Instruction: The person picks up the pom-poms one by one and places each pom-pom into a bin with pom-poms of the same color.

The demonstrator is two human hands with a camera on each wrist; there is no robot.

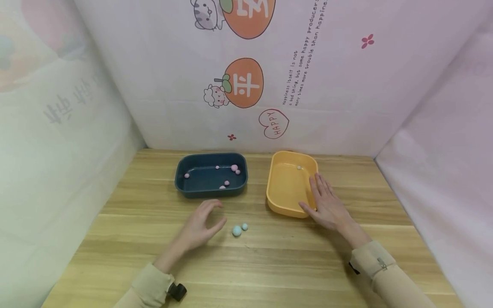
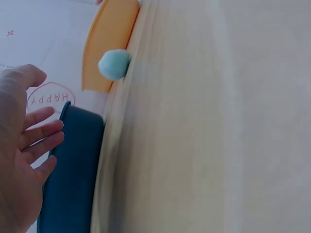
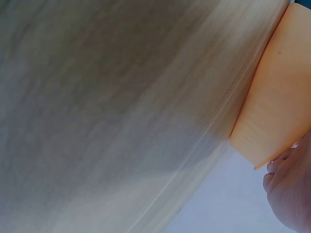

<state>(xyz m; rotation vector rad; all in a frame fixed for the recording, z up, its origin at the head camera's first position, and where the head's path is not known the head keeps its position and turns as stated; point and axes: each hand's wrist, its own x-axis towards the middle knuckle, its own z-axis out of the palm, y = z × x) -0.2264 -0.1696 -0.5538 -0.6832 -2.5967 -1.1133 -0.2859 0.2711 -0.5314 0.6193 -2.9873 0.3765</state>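
On the wooden table lie two pale blue balls, a larger one (image 1: 236, 231) and a smaller one (image 1: 245, 226). Just left of them, my left hand (image 1: 201, 226) hovers with thumb and fingers apart and nothing between them. In the left wrist view a blue ball (image 2: 114, 64) shows beyond the fingers (image 2: 43, 131). My right hand (image 1: 327, 207) rests along the right rim of the yellow tray (image 1: 286, 192), fingers straight and thumb over the near corner. Inside that tray sits one small pale ball (image 1: 298, 167). From the right wrist, the hand (image 3: 291, 189) appears at the tray's rim.
A dark blue tray (image 1: 204, 194) stands left of the yellow one, with several pink balls (image 1: 234, 168) of different sizes in it. Behind both trays rises a white printed cloth (image 1: 327, 128), and similar cloth hangs along the left and right sides of the table.
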